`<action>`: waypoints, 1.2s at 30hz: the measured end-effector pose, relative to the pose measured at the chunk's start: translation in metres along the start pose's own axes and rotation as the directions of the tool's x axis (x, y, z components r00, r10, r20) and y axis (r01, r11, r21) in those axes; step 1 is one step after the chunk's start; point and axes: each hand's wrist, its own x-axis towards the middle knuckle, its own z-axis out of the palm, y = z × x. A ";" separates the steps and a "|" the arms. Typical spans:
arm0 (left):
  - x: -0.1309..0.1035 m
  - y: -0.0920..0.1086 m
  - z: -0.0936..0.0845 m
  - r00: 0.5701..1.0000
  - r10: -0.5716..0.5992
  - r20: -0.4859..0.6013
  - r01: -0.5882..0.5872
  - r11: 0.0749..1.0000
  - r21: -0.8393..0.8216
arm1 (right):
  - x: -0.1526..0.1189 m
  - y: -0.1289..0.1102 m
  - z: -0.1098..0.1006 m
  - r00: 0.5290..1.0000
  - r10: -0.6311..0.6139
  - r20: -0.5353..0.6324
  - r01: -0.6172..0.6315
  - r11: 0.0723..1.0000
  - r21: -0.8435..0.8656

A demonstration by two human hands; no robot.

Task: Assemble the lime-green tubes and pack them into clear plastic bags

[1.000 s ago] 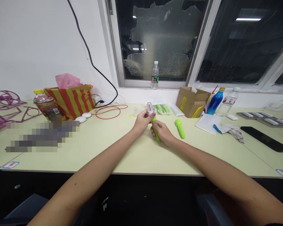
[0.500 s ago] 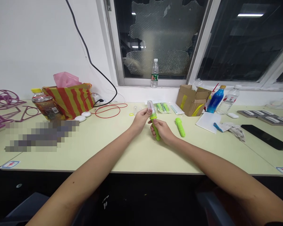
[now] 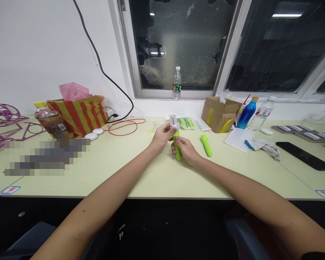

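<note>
While the green handle [image 3: 178, 155] is gripped by the curled fingers of the right hand [image 3: 186, 148], the clear top [image 3: 173, 120] at its upper end is pinched by the thumb and fingers of the left hand [image 3: 161, 137]. Both parts are held over the pale table [image 3: 157, 180]. Another green stick [image 3: 206, 146] is laid near the right hand. Farther back, clear bags [image 3: 186, 123] with green things inside can be seen.
</note>
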 end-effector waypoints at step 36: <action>-0.001 0.010 0.002 0.992 -0.113 0.054 0.122 0.973 -0.195 | 0.001 -0.013 -0.004 0.997 0.079 0.020 -0.078 0.995 -0.060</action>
